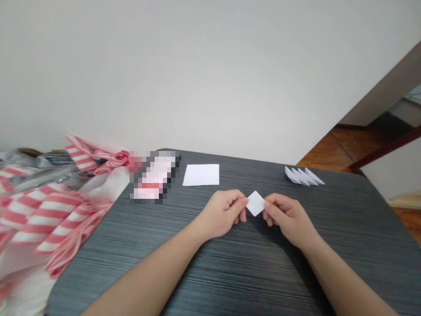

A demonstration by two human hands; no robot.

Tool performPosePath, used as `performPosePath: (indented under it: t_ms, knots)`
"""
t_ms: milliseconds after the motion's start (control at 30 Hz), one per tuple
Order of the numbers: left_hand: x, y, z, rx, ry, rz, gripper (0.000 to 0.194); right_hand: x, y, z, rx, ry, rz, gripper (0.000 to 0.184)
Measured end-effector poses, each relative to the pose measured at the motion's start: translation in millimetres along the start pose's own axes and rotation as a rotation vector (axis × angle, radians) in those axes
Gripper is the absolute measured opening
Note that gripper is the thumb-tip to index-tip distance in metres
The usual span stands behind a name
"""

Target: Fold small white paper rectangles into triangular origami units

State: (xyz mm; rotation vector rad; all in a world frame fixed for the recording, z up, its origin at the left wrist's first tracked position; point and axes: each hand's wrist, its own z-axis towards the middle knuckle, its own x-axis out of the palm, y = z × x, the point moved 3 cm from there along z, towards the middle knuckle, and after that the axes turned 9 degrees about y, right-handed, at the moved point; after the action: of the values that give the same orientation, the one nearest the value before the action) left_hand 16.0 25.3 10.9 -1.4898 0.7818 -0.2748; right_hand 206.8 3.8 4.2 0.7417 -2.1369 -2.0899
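Between my two hands is a small folded paper (255, 203), white and diamond-shaped, with creases crossing its face. My left hand (225, 211) pinches its left corner between thumb and fingers. On the opposite corner, my right hand (287, 217) has the same kind of pinch. The paper appears held just above the dark table (237, 272). Beyond my left hand lies a stack of white paper sheets (201, 174), flat on the tabletop. Several folded white paper pieces (303, 176) with pointed ends sit in a row at the back right.
A pixelated, phone-like flat object (156, 175) lies at the table's back left. Red-and-white striped cloth (49, 210) and clear plastic are heaped beside the table on the left. A pale wall (210, 79) rises behind the back edge. Wooden floor (348, 142) shows at the right.
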Motion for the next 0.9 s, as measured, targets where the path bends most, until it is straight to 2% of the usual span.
performPosePath:
  t_ms: [300,433,633,900]
  knots:
    - [0.7,-1.1,0.6,-0.012,0.016,-0.021,0.038,-0.8,2.6,-0.6,0.001,0.027,-0.081,0.033]
    - [1.0,0.5,2.2,-0.011,0.009,-0.018,0.038,-0.7,4.7,-0.8,-0.019,-0.022,-0.119,0.032]
    - [0.9,1.5,3.0,-0.003,-0.022,-0.052,0.035,3.7,3.0,0.9,-0.04,-0.064,-0.084,0.018]
    - [4.0,5.9,4.7,0.022,-0.041,-0.129,0.025,3.9,2.4,-0.1,0.008,-0.104,-0.136,0.021]
